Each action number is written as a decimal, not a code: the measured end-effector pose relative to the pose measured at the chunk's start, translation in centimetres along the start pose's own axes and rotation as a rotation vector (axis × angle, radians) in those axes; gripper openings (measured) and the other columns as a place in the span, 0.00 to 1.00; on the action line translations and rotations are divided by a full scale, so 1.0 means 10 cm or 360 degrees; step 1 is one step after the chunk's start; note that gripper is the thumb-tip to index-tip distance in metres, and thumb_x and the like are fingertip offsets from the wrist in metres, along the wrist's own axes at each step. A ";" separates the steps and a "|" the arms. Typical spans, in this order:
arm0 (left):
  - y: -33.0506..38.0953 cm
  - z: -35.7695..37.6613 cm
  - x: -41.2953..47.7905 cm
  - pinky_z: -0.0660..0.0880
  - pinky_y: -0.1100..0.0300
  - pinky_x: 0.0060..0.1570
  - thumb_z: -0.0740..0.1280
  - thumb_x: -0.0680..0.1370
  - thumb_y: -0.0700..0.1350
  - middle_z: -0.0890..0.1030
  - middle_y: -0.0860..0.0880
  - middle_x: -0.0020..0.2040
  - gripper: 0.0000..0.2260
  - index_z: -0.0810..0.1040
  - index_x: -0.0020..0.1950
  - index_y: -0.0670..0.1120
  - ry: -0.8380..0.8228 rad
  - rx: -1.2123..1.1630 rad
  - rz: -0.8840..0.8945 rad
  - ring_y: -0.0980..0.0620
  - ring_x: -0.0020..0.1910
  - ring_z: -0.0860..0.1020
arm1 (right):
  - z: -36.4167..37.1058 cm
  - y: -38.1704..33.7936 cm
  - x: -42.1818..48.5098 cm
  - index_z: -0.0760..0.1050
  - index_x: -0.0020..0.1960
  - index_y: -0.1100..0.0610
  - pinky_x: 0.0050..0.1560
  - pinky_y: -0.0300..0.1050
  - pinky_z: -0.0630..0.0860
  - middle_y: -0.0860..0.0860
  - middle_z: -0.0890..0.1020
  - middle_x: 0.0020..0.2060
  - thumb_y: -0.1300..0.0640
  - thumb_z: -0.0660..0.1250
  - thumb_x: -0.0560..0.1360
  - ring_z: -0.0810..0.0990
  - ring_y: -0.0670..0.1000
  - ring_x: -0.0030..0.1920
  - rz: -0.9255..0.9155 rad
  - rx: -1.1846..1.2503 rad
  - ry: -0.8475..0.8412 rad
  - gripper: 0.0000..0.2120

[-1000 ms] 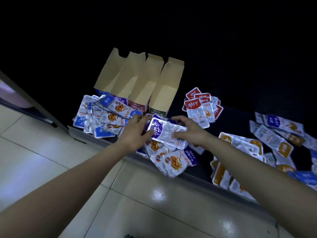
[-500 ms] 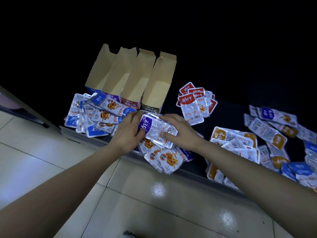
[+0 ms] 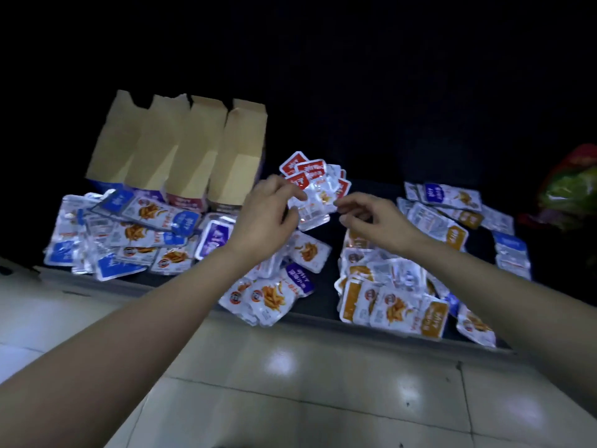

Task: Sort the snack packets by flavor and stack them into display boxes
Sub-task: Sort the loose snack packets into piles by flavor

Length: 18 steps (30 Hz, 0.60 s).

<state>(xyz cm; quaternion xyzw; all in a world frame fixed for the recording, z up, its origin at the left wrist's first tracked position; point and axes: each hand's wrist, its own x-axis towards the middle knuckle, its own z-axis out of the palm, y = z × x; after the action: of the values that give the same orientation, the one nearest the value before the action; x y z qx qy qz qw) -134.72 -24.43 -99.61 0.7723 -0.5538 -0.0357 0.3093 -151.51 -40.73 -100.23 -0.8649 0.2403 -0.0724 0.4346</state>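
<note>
Red snack packets [image 3: 315, 176] lie in a small pile on the black surface [image 3: 374, 185]. My left hand [image 3: 266, 210] pinches the left edge of the lowest packets of that pile. My right hand [image 3: 371, 218] pinches their right edge with curled fingertips. A purple packet stack [image 3: 214, 240] lies under my left wrist, beside more purple ones [image 3: 298, 274]. Blue packets [image 3: 113, 234] are heaped at the left and orange ones [image 3: 397, 299] at the right. Four display boxes [image 3: 235, 163] stand behind in a row, kraft flaps up.
A mixed heap of blue and orange packets [image 3: 452, 205] spreads at the far right. A red and green bag [image 3: 571, 189] sits at the right edge. Glossy floor tiles [image 3: 290, 367] lie in front of the surface's edge. The background is dark.
Both hands have let go of the purple stack, which now lies in front of the boxes. They have moved back and right to the red pile.
</note>
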 end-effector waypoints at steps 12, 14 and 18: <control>0.76 1.22 0.45 0.51 0.52 0.74 0.55 0.79 0.64 0.51 0.46 0.79 0.33 0.51 0.79 0.51 -0.1039 0.0023 -0.0302 0.47 0.78 0.49 | -0.35 0.85 -1.11 0.33 0.77 0.41 0.76 0.58 0.47 0.50 0.36 0.78 0.34 0.73 0.66 0.37 0.53 0.78 0.0575 -0.0577 -0.0457 0.58; 0.76 1.31 0.44 0.56 0.51 0.72 0.55 0.79 0.65 0.58 0.44 0.77 0.33 0.53 0.79 0.49 -0.1052 0.0086 -0.0324 0.44 0.76 0.54 | -0.28 0.89 -1.14 0.33 0.77 0.43 0.76 0.55 0.45 0.51 0.37 0.78 0.36 0.73 0.68 0.38 0.54 0.78 0.0547 -0.0595 -0.0434 0.57; 0.74 1.33 0.41 0.64 0.51 0.66 0.55 0.77 0.68 0.69 0.45 0.69 0.33 0.62 0.75 0.49 -0.0953 0.0091 -0.0277 0.44 0.70 0.62 | -0.34 1.01 -1.11 0.37 0.78 0.42 0.76 0.57 0.51 0.50 0.46 0.78 0.31 0.71 0.65 0.47 0.56 0.77 0.0511 -0.0572 -0.0366 0.55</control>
<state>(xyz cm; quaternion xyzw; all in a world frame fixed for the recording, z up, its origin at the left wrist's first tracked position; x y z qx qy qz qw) -144.63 -35.31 -105.36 0.7803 -0.5528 -0.2724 0.1063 -165.91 -43.01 -105.16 -0.8815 0.3325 0.1401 0.3045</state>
